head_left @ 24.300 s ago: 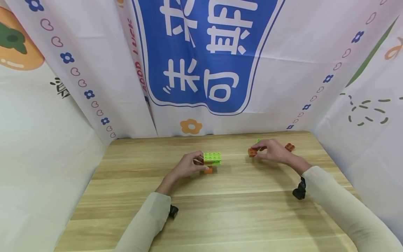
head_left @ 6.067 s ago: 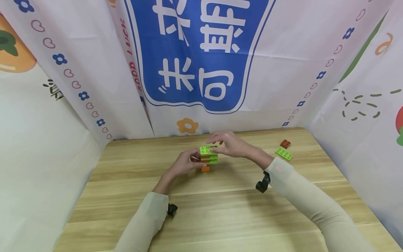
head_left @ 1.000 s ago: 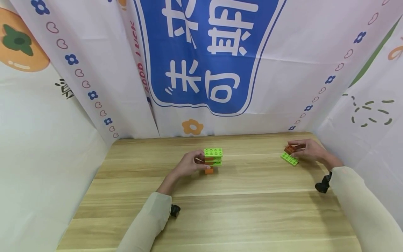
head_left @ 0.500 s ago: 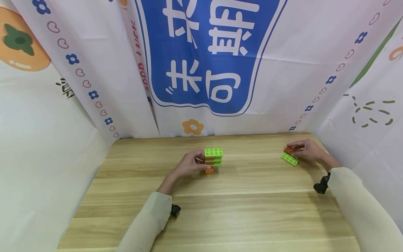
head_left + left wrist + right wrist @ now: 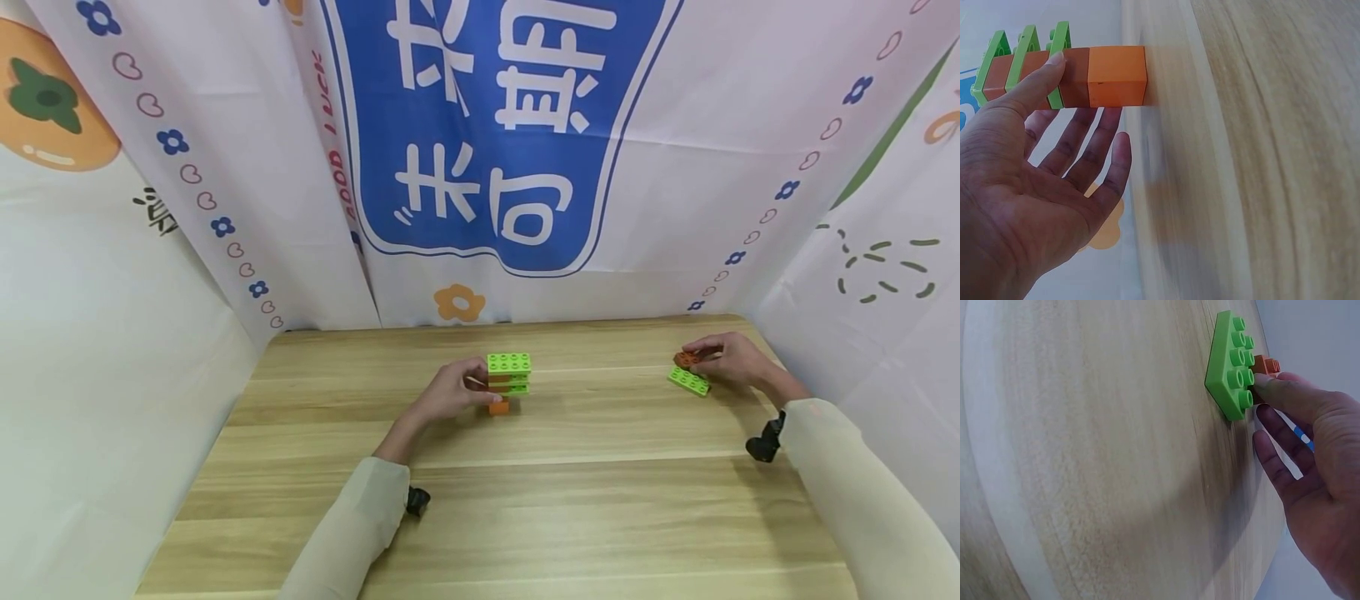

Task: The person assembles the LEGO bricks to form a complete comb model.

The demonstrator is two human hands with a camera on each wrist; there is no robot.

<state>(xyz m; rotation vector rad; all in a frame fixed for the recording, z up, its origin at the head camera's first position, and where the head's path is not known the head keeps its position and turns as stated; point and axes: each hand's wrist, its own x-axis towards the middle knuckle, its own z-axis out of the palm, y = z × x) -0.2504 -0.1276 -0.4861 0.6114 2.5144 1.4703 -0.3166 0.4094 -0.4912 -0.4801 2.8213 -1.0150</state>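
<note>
My left hand (image 5: 450, 389) pinches a standing stack of toy building bricks (image 5: 509, 363) near the middle of the table. In the left wrist view an orange brick (image 5: 1117, 76) forms its base, with brown bricks (image 5: 1075, 77) and thin green plates alternating above it. The thumb lies across the near side, other fingers behind. At the back right my right hand (image 5: 731, 358) pinches a loose reddish-brown brick (image 5: 686, 359) between thumb and fingers. A loose green eight-stud plate (image 5: 1230, 367) lies right beside that brick, studs up; whether they touch I cannot tell.
The wooden table (image 5: 585, 500) has printed white cloth (image 5: 420, 292) hanging behind it and on both sides. The right hand is close to the table's back right corner. Small black cameras (image 5: 765, 442) sit on both wrists.
Since the oldest frame the stack has grown by a brown layer and green plates. Over the last second the right hand's brown brick has shifted slightly left; the left hand stays put.
</note>
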